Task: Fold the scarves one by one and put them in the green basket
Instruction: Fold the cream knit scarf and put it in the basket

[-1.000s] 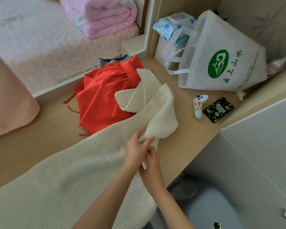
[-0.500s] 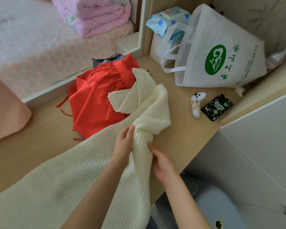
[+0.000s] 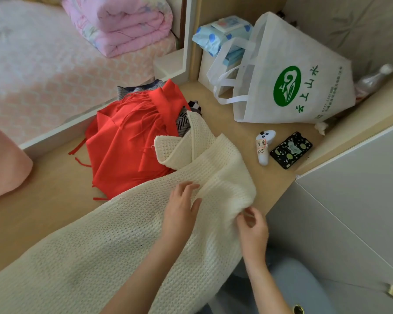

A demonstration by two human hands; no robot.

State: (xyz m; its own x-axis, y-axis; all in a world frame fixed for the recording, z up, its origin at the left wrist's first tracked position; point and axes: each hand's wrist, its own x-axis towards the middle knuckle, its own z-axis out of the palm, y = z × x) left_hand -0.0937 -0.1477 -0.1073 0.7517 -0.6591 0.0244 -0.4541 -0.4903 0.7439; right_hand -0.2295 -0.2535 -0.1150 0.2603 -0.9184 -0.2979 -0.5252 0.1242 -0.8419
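A long cream knitted scarf (image 3: 114, 241) lies diagonally across the wooden desk (image 3: 43, 200), its far end folded over onto a red fringed scarf (image 3: 127, 141). My left hand (image 3: 179, 209) rests flat on the cream scarf, fingers spread. My right hand (image 3: 252, 225) pinches the scarf's right edge near the desk's front corner. Dark patterned scarves (image 3: 186, 118) peek out from under the red one. No green basket is in view.
A white tote bag (image 3: 293, 71) with a green logo lies at the back right, a blue packet (image 3: 218, 35) behind it. A white controller (image 3: 263, 146) and a black phone (image 3: 290, 149) lie right of the scarves. A bed with a pink quilt (image 3: 123, 21) is behind the desk.
My hands have moved apart, spreading the bunched cream scarf wider. The left hand now lies flat on it and the right hand has shifted right to its edge.
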